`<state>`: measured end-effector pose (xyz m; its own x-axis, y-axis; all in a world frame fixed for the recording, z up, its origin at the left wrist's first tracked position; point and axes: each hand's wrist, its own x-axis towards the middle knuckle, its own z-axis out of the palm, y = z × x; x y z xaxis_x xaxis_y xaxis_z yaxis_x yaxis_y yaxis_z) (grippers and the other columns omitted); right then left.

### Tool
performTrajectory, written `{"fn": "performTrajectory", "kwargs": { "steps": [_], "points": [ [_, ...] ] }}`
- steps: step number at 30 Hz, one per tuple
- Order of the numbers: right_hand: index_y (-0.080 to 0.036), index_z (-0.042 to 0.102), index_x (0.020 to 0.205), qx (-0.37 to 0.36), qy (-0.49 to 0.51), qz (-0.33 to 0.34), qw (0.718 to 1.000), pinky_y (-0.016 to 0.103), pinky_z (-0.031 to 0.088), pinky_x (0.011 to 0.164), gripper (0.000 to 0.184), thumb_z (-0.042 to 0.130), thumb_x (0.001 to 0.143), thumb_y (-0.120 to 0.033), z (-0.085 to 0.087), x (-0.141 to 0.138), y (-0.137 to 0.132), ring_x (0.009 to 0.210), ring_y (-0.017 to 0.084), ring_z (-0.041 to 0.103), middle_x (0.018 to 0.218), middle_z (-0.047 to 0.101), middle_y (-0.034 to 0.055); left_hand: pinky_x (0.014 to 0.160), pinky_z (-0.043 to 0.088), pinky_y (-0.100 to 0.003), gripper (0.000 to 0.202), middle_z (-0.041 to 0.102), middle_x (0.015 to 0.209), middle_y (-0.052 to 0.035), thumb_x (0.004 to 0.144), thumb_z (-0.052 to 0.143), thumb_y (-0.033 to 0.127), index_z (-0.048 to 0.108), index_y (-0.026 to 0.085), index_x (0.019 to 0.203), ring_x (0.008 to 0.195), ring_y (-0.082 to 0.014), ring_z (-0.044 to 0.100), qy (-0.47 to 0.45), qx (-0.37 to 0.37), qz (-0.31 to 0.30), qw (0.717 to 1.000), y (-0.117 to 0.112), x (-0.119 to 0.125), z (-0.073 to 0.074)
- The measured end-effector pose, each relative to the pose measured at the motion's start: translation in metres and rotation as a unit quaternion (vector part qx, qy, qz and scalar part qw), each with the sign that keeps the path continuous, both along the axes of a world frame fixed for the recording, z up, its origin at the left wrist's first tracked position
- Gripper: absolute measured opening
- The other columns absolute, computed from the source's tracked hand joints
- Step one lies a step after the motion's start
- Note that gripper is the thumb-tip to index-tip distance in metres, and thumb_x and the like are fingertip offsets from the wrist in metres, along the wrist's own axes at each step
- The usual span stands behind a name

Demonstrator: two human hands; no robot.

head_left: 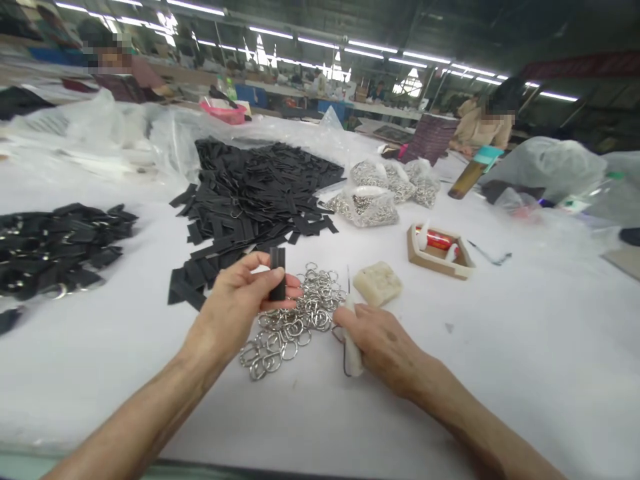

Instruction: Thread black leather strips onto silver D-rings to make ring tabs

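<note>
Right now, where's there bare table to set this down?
White tabletop shows right of your right hand, below the wooden tray. A narrower strip runs between the two black strap piles. It's crowded around the steel rings beside your left hand and the bagged rings.

Rows of fluorescent tube lights (320, 41) run under the dark ceiling (465, 27) of a long factory hall. Bright windows (410, 83) glow in the far wall beyond more long white benches (295, 90) with blue boxes (250, 95) along them, and a dark red banner (585, 65) hangs high on the right.
</note>
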<state>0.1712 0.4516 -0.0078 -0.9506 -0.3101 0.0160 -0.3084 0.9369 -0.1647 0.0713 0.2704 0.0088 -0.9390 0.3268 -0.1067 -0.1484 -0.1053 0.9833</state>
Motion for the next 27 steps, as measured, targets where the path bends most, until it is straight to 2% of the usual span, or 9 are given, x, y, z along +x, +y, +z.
{"fn": "performTrajectory", "kwargs": {
  "steps": [6,10,14,17,19,21,24,27],
  "points": [
    [-0.019,0.042,0.08,-0.007,0.002,-0.025,1.0,0.026,0.026,0.054,0.024,0.041,0.072,0.004,-0.006,0.003,0.0,0.063,0.017,0.042,0.068,0.046,0.0014,0.067,0.056,-0.029,0.006,0.068,0.078,-0.0086,0.077,0.053,0.009,0.051,0.013,0.081,0.071,-0.0163,0.066,-0.12,0.054,-0.08,0.988,0.013,0.008,-0.011],
    [-0.018,0.044,0.078,-0.002,0.024,-0.008,1.0,0.027,0.026,0.053,0.022,0.041,0.072,0.003,-0.012,0.001,-0.002,0.06,0.018,0.042,0.064,0.045,0.0016,0.06,0.056,-0.029,0.007,0.067,0.078,-0.0113,0.078,0.051,0.006,0.051,0.012,0.081,0.069,-0.0185,0.066,-0.18,0.063,-0.078,0.979,0.018,0.011,-0.014],
    [-0.018,0.045,0.075,0.024,0.062,0.012,0.998,0.027,0.025,0.05,0.021,0.04,0.072,0.002,-0.016,0.001,-0.003,0.054,0.017,0.041,0.06,0.044,0.0014,0.049,0.054,-0.026,0.011,0.068,0.078,-0.0119,0.076,0.054,0.008,0.051,0.013,0.086,0.066,-0.0192,0.066,-0.194,0.071,-0.08,0.975,0.017,0.01,-0.018],
    [-0.017,0.047,0.077,-0.009,0.078,0.006,0.997,0.027,0.028,0.05,0.022,0.037,0.072,0.002,-0.018,0.001,0.002,0.057,0.018,0.043,0.064,0.047,0.0033,0.047,0.053,-0.025,0.013,0.068,0.077,-0.0121,0.075,0.057,0.011,0.053,0.012,0.087,0.064,-0.0188,0.065,-0.182,0.072,-0.084,0.977,0.013,0.01,-0.021],
    [-0.018,0.049,0.083,-0.085,0.104,-0.025,0.991,0.027,0.032,0.051,0.022,0.037,0.076,-0.001,-0.016,0.001,0.007,0.059,0.018,0.045,0.069,0.05,0.0035,0.049,0.054,-0.025,0.012,0.067,0.075,-0.0117,0.074,0.06,0.013,0.055,0.011,0.084,0.063,-0.0181,0.065,-0.18,0.068,-0.086,0.978,0.012,0.01,-0.023],
    [-0.021,0.05,0.089,-0.214,0.136,-0.071,0.965,0.027,0.037,0.055,0.017,0.042,0.082,-0.008,-0.011,0.001,0.01,0.063,0.017,0.049,0.074,0.054,0.0022,0.051,0.053,-0.024,0.011,0.067,0.074,-0.011,0.072,0.062,0.015,0.057,0.011,0.08,0.062,-0.0175,0.065,-0.183,0.056,-0.098,0.977,0.011,0.011,-0.025],
    [-0.024,0.05,0.09,-0.419,0.14,-0.126,0.888,0.028,0.044,0.061,0.008,0.054,0.084,-0.02,-0.002,0.0,0.012,0.069,0.016,0.054,0.081,0.059,-0.0001,0.05,0.052,-0.024,0.012,0.067,0.073,-0.0092,0.071,0.064,0.021,0.061,0.011,0.076,0.063,-0.0175,0.065,-0.168,0.031,-0.164,0.972,0.011,0.015,-0.027],
    [-0.024,0.046,0.09,-0.551,0.081,-0.137,0.819,0.029,0.047,0.065,0.016,0.06,0.083,-0.024,0.002,-0.003,0.013,0.071,0.016,0.057,0.082,0.061,-0.0007,0.048,0.051,-0.023,0.013,0.066,0.071,-0.0075,0.071,0.061,0.023,0.064,0.011,0.074,0.061,-0.0174,0.064,-0.141,-0.008,-0.253,0.957,0.014,0.018,-0.027]
  ]
}}
